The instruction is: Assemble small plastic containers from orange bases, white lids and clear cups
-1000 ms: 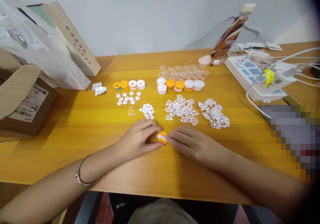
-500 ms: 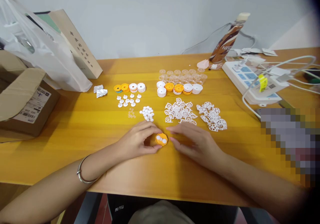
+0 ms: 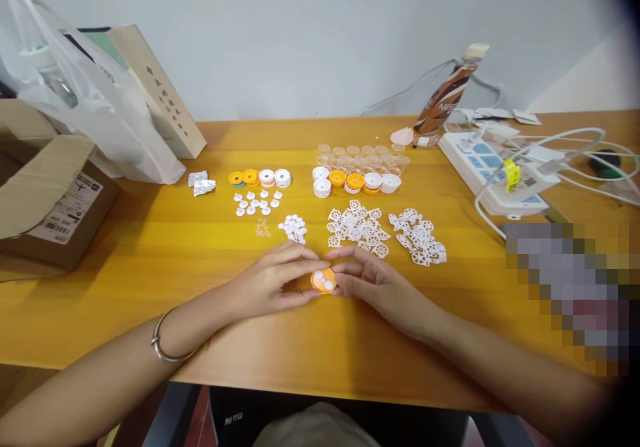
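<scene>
Pixelated block (image 3: 567, 294): blurring out whatever is lying at the table's right edge.
Small orange plastic cap (image 3: 323, 280): fingertips are covering its rim.
Brown cardboard box (image 3: 47, 194): running off the left edge.

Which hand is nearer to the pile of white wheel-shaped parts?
Right. The right hand lies just below the wheel-shaped parts; the left hand is farther left.

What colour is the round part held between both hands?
Orange disc with small white pieces on it, head view.
</scene>
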The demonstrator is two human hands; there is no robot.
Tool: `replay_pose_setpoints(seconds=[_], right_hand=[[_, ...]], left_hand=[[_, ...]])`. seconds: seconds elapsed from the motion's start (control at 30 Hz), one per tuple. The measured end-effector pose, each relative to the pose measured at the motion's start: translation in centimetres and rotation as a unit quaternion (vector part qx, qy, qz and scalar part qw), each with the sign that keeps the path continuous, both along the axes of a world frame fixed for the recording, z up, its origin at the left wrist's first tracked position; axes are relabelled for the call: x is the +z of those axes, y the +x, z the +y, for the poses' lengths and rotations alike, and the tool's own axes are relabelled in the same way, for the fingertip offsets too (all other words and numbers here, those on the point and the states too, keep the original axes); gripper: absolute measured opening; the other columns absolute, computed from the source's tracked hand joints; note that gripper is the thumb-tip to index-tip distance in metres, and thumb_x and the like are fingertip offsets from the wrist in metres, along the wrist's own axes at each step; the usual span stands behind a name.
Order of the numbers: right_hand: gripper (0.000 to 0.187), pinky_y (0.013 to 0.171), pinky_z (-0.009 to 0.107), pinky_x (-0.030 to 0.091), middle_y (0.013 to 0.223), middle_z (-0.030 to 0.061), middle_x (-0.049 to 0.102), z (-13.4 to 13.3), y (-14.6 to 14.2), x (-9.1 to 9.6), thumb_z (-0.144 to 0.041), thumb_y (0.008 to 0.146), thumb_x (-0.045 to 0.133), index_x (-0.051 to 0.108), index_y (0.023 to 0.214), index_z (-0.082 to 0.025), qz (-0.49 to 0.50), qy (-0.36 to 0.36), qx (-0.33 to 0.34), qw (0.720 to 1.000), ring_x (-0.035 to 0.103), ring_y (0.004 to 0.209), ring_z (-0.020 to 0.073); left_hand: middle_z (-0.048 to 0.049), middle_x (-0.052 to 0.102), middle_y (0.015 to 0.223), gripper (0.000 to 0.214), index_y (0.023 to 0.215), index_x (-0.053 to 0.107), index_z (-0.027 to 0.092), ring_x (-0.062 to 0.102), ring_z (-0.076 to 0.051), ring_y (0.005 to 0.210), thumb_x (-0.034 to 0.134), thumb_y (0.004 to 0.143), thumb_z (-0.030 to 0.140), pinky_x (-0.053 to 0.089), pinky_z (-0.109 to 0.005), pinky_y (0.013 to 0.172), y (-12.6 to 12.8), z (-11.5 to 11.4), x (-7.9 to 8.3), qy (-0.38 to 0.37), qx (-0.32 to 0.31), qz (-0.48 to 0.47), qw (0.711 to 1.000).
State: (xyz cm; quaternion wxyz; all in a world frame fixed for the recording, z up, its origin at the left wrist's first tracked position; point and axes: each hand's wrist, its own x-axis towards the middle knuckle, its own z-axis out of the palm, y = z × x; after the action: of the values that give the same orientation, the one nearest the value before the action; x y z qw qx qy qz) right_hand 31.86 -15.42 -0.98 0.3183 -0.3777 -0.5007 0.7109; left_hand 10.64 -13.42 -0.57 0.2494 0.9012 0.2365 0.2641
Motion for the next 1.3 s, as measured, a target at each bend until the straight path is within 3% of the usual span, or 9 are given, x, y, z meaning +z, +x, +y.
replay_pose_setpoints(seconds=[0.17,0.33,0.57,0.8,0.93,1.03,1.17,1.3], right_hand=[[0.032,0.086,0.033,0.044,0.086,-0.0006,0.064,0.2,-0.1,-0.6,-0.029,0.076,0.065,0.05,0.104,-0.026,0.041,-0.025,-0.018,0.999,0.061,0.087,0.0129],[0.035,0.086,0.032,0.046,0.085,-0.0015,0.064,0.0,-0.5,-0.6,-0.029,0.072,0.068,0.053,0.104,-0.027,0.053,-0.019,-0.073,0.996,0.061,0.084,0.0116],[0.027,0.086,0.033,0.048,0.086,-0.0009,0.065,-0.2,-1.0,-0.9,-0.027,0.071,0.069,0.058,0.095,-0.024,0.061,0.019,-0.091,0.994,0.062,0.085,0.0121],[0.029,0.087,0.033,0.048,0.089,0.0,0.065,0.0,-0.8,-1.0,-0.027,0.069,0.07,0.059,0.095,-0.023,0.072,0.015,-0.117,0.99,0.062,0.085,0.0118],[0.027,0.088,0.034,0.048,0.085,-0.001,0.066,0.0,-1.0,-1.0,-0.027,0.068,0.071,0.06,0.093,-0.023,0.076,0.011,-0.134,0.988,0.063,0.082,0.0114],[0.03,0.087,0.037,0.049,0.086,0.0004,0.066,0.0,-1.2,-1.2,-0.028,0.066,0.072,0.06,0.093,-0.022,0.071,0.023,-0.134,0.988,0.063,0.082,0.0135],[0.032,0.088,0.039,0.049,0.087,0.0015,0.066,0.0,-1.3,-1.4,-0.031,0.065,0.073,0.06,0.093,-0.022,0.066,0.034,-0.13,0.989,0.063,0.084,0.0154],[0.033,0.09,0.04,0.047,0.088,0.0017,0.066,-0.1,-1.2,-1.3,-0.032,0.065,0.073,0.06,0.094,-0.022,0.059,0.035,-0.129,0.989,0.063,0.085,0.0157]], left_hand=[[-0.0097,0.059,0.11,0.044,0.128,0.043,0.022,0.053,-0.018,0.099,0.053,0.085,0.018,0.044,-0.036,0.086,-0.2,0.4,-0.2,-0.001,0.016,-0.002,1.0],[-0.0095,0.06,0.105,0.03,0.115,0.054,0.018,0.054,-0.018,0.101,0.053,0.085,0.019,0.045,-0.035,0.087,-0.1,0.6,-0.4,0.01,0.053,-0.035,0.998],[-0.0081,0.061,0.107,0.028,0.111,0.059,0.022,0.055,-0.018,0.098,0.054,0.084,0.018,0.045,-0.038,0.086,-0.4,1.0,-0.5,0.096,0.059,-0.005,0.994],[-0.0089,0.061,0.108,0.031,0.114,0.057,0.021,0.055,-0.018,0.101,0.053,0.084,0.017,0.044,-0.036,0.088,-0.5,0.9,0.1,0.081,0.071,-0.032,0.994],[-0.0078,0.063,0.099,0.022,0.104,0.061,0.017,0.058,-0.016,0.091,0.051,0.085,0.022,0.047,-0.032,0.082,0.1,3.1,0.6,0.065,0.206,-0.052,0.975],[-0.0078,0.064,0.095,0.023,0.103,0.059,0.014,0.06,-0.017,0.087,0.051,0.084,0.025,0.047,-0.032,0.079,1.7,5.9,1.2,0.061,0.293,0.042,0.953],[-0.0133,0.064,0.097,0.027,0.101,0.057,0.01,0.059,-0.024,0.09,0.054,0.081,0.028,0.045,-0.038,0.081,4.5,9.1,1.7,0.07,0.328,0.07,0.939],[-0.0155,0.064,0.094,0.03,0.1,0.054,0.009,0.06,-0.027,0.09,0.058,0.078,0.029,0.045,-0.038,0.078,6.0,10.4,1.1,0.071,0.35,0.08,0.931]])
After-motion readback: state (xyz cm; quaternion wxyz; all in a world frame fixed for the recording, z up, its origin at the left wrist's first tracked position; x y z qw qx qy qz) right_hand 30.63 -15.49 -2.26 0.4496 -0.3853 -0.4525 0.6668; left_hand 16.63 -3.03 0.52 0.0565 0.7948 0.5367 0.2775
